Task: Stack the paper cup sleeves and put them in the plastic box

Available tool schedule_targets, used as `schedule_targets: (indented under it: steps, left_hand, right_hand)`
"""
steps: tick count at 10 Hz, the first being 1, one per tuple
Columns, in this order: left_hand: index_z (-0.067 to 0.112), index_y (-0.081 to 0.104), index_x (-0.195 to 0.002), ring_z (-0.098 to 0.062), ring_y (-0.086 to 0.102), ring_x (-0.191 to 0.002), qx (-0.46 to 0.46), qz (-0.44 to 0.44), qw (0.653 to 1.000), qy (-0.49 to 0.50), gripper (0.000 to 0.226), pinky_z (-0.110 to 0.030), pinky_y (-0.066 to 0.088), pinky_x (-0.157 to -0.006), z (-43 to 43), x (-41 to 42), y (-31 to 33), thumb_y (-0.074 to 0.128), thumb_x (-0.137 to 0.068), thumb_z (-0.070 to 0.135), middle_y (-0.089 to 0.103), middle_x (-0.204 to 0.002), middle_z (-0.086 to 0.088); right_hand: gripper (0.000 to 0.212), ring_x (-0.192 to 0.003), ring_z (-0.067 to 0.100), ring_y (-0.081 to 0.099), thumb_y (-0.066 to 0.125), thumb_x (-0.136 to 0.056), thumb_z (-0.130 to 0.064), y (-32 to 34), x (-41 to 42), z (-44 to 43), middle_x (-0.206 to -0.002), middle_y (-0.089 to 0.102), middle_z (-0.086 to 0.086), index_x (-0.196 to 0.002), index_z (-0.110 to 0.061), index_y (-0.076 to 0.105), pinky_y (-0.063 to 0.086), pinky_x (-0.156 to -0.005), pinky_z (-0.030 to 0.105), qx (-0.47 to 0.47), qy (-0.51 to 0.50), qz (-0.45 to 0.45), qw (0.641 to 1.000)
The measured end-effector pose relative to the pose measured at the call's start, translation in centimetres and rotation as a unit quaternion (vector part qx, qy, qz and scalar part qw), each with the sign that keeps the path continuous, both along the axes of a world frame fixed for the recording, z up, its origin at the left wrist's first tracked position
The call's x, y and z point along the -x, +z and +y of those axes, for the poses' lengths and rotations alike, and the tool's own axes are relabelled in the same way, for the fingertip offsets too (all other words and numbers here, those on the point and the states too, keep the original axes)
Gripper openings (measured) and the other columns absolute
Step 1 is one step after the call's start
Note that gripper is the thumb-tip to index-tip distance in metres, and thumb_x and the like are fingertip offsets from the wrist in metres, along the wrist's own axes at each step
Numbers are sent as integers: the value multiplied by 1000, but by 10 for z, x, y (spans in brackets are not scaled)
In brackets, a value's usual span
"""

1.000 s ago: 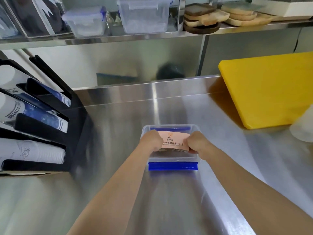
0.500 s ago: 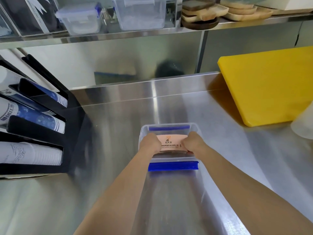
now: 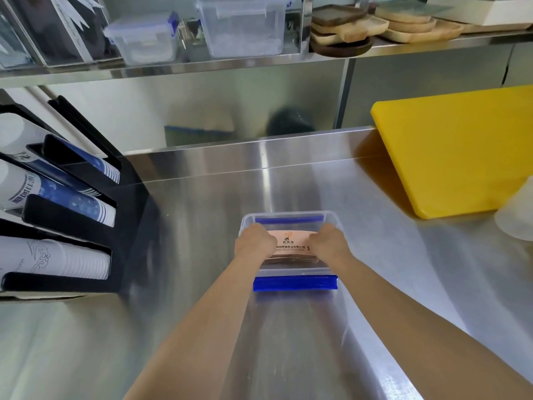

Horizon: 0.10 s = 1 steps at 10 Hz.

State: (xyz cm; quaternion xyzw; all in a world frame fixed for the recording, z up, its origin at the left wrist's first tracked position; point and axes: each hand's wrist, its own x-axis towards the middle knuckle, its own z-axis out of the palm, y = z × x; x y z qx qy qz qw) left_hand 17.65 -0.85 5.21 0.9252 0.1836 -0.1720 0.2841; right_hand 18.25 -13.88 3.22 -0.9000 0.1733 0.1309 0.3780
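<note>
Both hands, left (image 3: 253,241) and right (image 3: 328,243), have sunk, clamping the sleeve stack (image 3: 291,246) ends, seating it level inside the plastic box (image 3: 288,274).

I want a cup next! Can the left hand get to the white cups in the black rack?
Probably yes. The white cups lie open-ended in the black rack with bare counter between, but the left hand must first let go of the sleeve stack.
</note>
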Motion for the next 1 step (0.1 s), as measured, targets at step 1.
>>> schedule_targets:
  steps: [1]
  left_hand:
    - [9,56,-98,-29,63,-85,-6,-34,999,-5,19,-32,49,-71,9,0,17,48,-86,21,65,-100,-10]
  right_hand:
    - [20,-81,23,54,49,-91,-13,15,4,-6,-91,58,10,-106,-4,56,50,-75,35,-33,-20,-46,998]
